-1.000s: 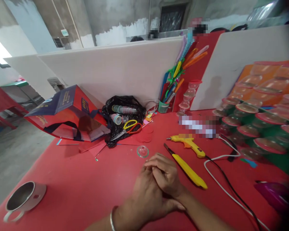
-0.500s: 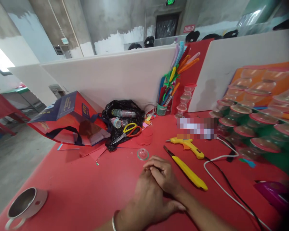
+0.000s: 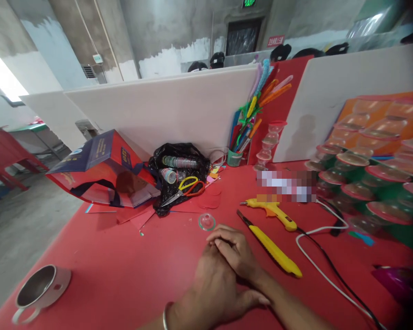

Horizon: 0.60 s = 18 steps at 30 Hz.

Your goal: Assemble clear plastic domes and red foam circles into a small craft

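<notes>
My left hand [image 3: 215, 284], with a pale bangle at its wrist, rests on the red tabletop with its back up. Its thumb sticks out to the right under my right forearm, while the other fingers are mostly hidden. My right hand [image 3: 236, 252] lies over the front of the left one, its fingers curled round it. No object shows in either. Just beyond the fingertips lies a small clear plastic dome [image 3: 207, 222] with a greenish rim. To the right are a yellow utility knife [image 3: 273, 247] with its blade out and a yellow hot glue gun [image 3: 273, 212].
A white mug [image 3: 57, 286] stands at the front left. Behind are a red-and-blue gift bag [image 3: 99, 169], scissors [image 3: 184, 189] on a black plastic bag [image 3: 161, 207], and a cup of pipe cleaners [image 3: 234, 158]. Stacked clear cups [image 3: 388, 172] fill the right; cables cross there.
The view has shifted slightly, so everything sits a little further right in it. My hands keep the same clasped pose.
</notes>
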Tool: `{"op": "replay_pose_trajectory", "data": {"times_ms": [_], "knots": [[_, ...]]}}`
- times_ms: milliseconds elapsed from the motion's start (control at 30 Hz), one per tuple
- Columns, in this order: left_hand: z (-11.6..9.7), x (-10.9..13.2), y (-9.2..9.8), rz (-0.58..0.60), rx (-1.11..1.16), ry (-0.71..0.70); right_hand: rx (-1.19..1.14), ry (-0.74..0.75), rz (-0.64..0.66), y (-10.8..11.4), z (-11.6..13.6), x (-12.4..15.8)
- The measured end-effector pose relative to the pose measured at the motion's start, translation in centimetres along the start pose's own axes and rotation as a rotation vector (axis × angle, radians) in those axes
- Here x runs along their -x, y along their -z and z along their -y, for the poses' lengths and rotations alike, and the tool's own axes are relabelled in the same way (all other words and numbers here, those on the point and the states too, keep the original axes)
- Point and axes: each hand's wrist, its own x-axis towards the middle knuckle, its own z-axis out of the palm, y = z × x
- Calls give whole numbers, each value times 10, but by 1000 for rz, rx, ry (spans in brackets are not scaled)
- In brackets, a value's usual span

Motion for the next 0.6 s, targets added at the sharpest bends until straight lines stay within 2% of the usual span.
{"op": "replay_pose_trajectory", "data": {"times_ms": [400,600], "knots": [[2,1,-7,17,-88,-28,-23,-8,5,-1,-3,-1],[-1,-1,-1,-9,-28,13,-10,-5,-1,-1,-2,-1]]}}
